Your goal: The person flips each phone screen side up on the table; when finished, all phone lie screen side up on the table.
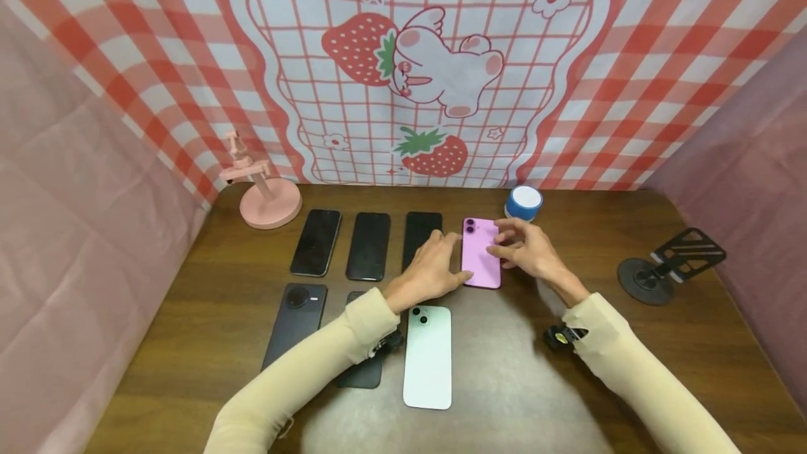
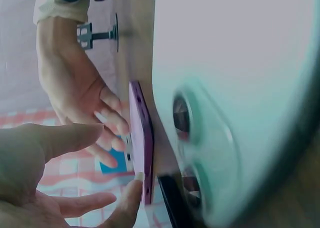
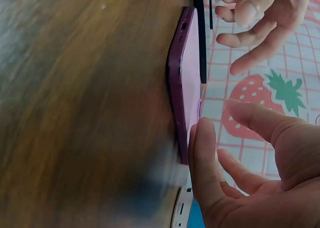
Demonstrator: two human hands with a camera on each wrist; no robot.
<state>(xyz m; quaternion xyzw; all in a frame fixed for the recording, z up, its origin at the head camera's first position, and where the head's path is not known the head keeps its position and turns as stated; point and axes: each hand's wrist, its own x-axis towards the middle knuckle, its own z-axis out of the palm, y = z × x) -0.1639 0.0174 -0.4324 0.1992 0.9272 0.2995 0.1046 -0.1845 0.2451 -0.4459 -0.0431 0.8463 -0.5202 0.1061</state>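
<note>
A pink phone [image 1: 482, 265] lies back side up on the table, its two lenses toward the far left corner. My left hand [image 1: 430, 269] is at its left side over a black phone [image 1: 412, 226], thumb tip overlapping the pink phone's near left corner. My right hand [image 1: 528, 252] is at the right edge, its fingertips overlapping the pink back. In the right wrist view the right fingers [image 3: 204, 158] are right at the pink phone's edge, with the thumb raised apart. Both hands have spread, loosely bent fingers. A mint green phone [image 1: 429, 363] lies nearer, below the left hand.
Two dark phones [image 1: 316, 242] [image 1: 368, 246] lie at the far left. Nearer are a dark phone with a round camera [image 1: 295, 321] and another black phone [image 1: 362, 373], partly under the left sleeve. Around them stand a pink stand [image 1: 271, 203], a blue-and-white cylinder [image 1: 523, 203] and a black stand [image 1: 646, 281].
</note>
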